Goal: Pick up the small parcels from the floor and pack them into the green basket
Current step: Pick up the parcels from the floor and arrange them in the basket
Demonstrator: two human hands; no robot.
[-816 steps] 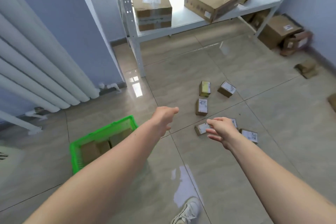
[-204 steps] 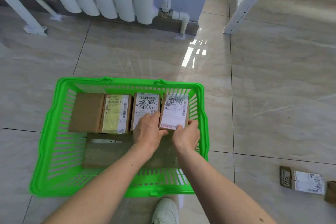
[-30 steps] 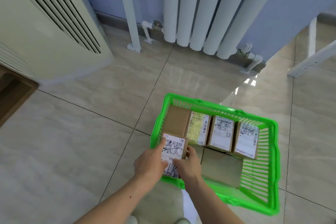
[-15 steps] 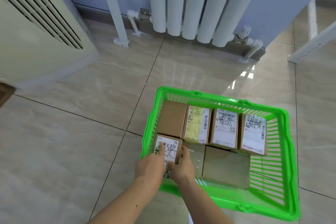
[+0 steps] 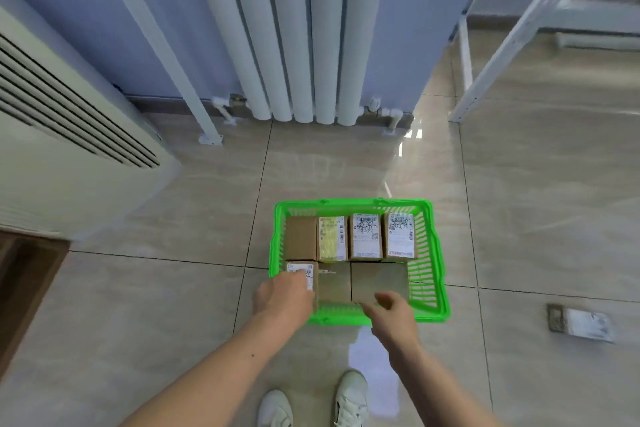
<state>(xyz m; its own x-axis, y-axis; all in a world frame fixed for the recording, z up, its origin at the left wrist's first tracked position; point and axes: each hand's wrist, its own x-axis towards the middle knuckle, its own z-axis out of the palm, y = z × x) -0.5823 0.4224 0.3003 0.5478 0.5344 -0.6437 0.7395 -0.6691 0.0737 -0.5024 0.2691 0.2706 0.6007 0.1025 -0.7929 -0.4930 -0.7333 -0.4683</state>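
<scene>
Two white shoes (image 5: 313,402) stand on the tiled floor (image 5: 138,305) at the near edge of the view. Left hand (image 5: 282,296) lies over the near-left corner of the green basket (image 5: 437,274), resting on a labelled parcel (image 5: 300,272) there; whether its fingers are clamped on that parcel or merely laid on it cannot be told. Right hand (image 5: 393,314) hangs above the basket's near rim, fingers loosely curled and apart, holding nothing. Beside the labelled parcel, the near row holds two plain brown parcels (image 5: 379,281). The far row holds four parcels side by side: one plain brown (image 5: 300,237) at left, one with a yellow label (image 5: 332,238), two with white labels (image 5: 382,236). One further small parcel (image 5: 580,322) lies on the floor well to the right of the basket. Beyond the basket a white radiator (image 5: 304,28) stands against the blue wall, a louvred cream unit (image 5: 69,135) at left, a white rack leg (image 5: 502,45) at right
</scene>
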